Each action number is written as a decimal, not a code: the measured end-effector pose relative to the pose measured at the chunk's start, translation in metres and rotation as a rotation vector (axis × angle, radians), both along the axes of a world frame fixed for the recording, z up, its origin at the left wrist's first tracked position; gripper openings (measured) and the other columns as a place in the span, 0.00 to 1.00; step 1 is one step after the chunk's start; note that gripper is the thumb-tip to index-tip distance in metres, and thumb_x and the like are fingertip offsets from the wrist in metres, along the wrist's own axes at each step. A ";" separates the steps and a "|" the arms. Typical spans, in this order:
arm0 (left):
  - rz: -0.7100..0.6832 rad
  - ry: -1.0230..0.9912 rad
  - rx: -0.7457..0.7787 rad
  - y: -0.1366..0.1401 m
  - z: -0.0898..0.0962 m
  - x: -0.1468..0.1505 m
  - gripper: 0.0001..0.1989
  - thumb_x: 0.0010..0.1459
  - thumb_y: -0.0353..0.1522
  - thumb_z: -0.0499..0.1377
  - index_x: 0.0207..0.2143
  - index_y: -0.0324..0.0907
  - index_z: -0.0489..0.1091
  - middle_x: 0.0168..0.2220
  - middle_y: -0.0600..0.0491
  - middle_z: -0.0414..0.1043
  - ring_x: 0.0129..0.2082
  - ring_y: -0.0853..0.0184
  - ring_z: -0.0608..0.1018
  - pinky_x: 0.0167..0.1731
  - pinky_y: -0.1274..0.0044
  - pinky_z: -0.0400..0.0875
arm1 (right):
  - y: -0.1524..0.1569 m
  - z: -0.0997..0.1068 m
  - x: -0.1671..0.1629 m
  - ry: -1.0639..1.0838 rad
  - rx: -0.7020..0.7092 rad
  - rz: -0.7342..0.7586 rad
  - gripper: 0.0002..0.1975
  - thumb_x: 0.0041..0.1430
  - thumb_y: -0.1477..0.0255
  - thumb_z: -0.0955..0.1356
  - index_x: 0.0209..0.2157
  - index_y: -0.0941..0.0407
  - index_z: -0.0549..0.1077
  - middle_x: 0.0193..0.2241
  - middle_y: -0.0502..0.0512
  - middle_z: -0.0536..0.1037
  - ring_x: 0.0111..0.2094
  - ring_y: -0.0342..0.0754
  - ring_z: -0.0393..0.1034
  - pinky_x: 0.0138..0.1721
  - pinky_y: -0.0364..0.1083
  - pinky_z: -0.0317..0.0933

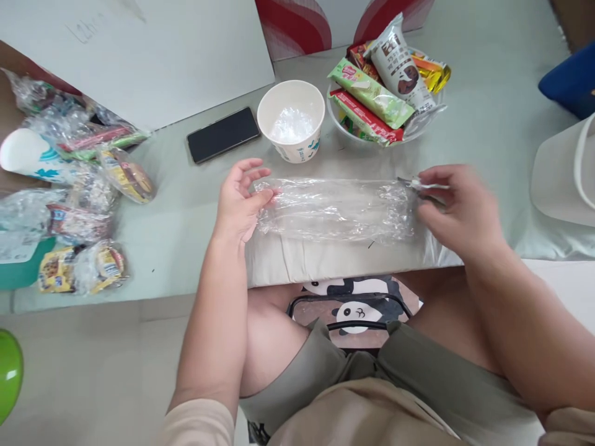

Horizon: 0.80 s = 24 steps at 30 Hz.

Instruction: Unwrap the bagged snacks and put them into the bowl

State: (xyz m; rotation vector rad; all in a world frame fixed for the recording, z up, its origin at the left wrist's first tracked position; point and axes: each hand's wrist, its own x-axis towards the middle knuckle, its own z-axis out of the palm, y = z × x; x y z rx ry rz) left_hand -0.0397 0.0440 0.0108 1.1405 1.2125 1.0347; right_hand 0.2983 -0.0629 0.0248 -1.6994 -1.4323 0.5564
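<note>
A long clear plastic bag (325,207) lies stretched along the table's front edge, crinkled at both ends. My left hand (242,201) grips its left end between thumb and finger, the other fingers loosely curled above. At the bag's right end is my right hand (458,207), slightly blurred. Its closed fingers hold a small thin thing (413,183), part white and part dark, whose kind I cannot make out. Just behind the bag stands a white paper cup (300,152) with crumpled clear plastic inside.
Behind right, a clear bowl (332,121) holds several wrapped snacks (372,93). A black phone (223,135) lies left of the cup, before a white box (186,56). Packaged snacks and wrappers (88,198) crowd the left. A white bucket (555,173) stands right.
</note>
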 end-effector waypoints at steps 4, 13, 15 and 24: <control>-0.175 -0.102 0.014 0.003 0.007 0.005 0.34 0.44 0.34 0.77 0.52 0.53 0.69 0.50 0.51 0.77 0.34 0.66 0.84 0.29 0.77 0.78 | 0.004 0.024 -0.016 -0.323 0.372 0.194 0.10 0.58 0.75 0.69 0.42 0.51 0.75 0.40 0.57 0.81 0.44 0.54 0.77 0.47 0.55 0.71; -0.377 -0.161 -0.066 0.000 0.025 0.001 0.39 0.39 0.31 0.78 0.55 0.53 0.71 0.53 0.51 0.78 0.42 0.59 0.86 0.32 0.76 0.81 | 0.078 0.045 -0.070 -0.266 -0.471 0.884 0.15 0.52 0.66 0.75 0.43 0.54 0.79 0.34 0.55 0.83 0.33 0.50 0.76 0.37 0.49 0.68; -0.252 -0.207 -0.032 -0.001 0.025 -0.004 0.34 0.43 0.35 0.76 0.54 0.54 0.72 0.56 0.52 0.78 0.48 0.58 0.85 0.39 0.74 0.82 | 0.068 0.046 -0.071 -0.171 -0.543 0.856 0.06 0.55 0.66 0.73 0.31 0.54 0.76 0.24 0.50 0.77 0.25 0.45 0.70 0.31 0.46 0.63; -0.511 -0.413 -0.311 -0.053 0.012 0.053 0.38 0.46 0.56 0.72 0.50 0.39 0.76 0.55 0.38 0.79 0.56 0.48 0.81 0.54 0.60 0.77 | 0.003 0.016 -0.070 0.580 -0.387 0.385 0.18 0.56 0.55 0.75 0.32 0.53 0.69 0.23 0.48 0.76 0.20 0.41 0.69 0.23 0.43 0.65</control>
